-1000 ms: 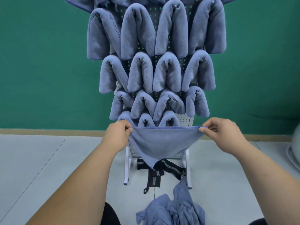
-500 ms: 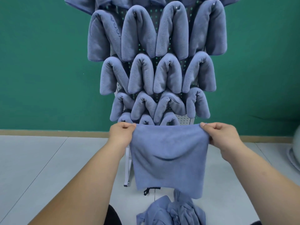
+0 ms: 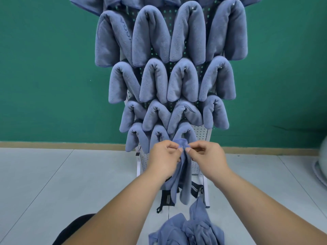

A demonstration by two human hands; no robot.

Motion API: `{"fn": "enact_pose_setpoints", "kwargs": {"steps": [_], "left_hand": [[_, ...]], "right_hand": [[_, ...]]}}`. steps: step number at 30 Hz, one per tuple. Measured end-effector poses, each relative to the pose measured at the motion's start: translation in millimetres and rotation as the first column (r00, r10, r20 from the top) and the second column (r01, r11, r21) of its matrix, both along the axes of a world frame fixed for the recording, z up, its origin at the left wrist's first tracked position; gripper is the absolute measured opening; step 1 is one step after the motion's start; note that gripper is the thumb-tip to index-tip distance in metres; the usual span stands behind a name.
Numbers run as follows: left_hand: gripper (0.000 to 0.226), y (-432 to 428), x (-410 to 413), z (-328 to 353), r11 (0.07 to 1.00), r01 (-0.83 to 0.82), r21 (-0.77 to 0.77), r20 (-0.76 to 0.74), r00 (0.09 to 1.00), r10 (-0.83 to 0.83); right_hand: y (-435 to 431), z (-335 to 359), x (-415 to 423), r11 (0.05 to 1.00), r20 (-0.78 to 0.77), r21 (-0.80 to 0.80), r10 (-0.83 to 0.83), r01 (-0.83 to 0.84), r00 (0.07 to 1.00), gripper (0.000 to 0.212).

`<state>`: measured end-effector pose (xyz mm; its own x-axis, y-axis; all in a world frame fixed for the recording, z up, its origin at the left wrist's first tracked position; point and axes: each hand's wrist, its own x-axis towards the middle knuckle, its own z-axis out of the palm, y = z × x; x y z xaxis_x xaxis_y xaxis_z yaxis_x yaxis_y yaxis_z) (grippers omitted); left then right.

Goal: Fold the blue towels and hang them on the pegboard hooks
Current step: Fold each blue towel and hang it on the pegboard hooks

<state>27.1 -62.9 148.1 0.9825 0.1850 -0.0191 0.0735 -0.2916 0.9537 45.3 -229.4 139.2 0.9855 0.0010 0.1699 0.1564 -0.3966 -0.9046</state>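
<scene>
Pinched the top corners of a blue towel (image 3: 184, 177) together at frame centre, left hand (image 3: 165, 156) and right hand (image 3: 206, 156) both curled tight on the cloth. Hung limp toward 6 o'clock, before the foot of the pegboard (image 3: 201, 133). Called, seemingly, for matched corners and level edges, then draping at the bare patch at 1 o'clock, beside the hung towels (image 3: 152, 36). Loose towels (image 3: 191, 230) heaped at 6 o'clock.
</scene>
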Motion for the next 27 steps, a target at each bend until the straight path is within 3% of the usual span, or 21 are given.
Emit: {"fn": "enact_pose_setpoints", "kwargs": {"steps": [14, 20, 24, 27], "left_hand": [[0.009, -15, -6, -1, 0.973, -0.007, -0.231, -0.095, 0.995, -0.015], [0.022, -13, -8, 6, 0.948, 0.064, -0.311, -0.108, 0.989, -0.102], [0.027, -12, -9, 8, 0.973, 0.154, -0.17, -0.058, 0.984, -0.166], [0.019, -1, -5, 4, 0.989, 0.096, 0.114, 0.017, 0.995, -0.098]], "right_hand": [[7, -6, -11, 0.977, 0.154, -0.2, -0.049, 0.08, 0.987, 0.009], [6, -1, -15, 0.967, 0.194, -0.241, -0.039, 0.086, 0.98, 0.026], [-4, 3, -6, 0.961, 0.168, -0.26, -0.05, 0.093, 0.984, 0.017], [-9, 5, -2, 0.954, 0.148, -0.295, -0.005, 0.049, 0.989, 0.014]]}}
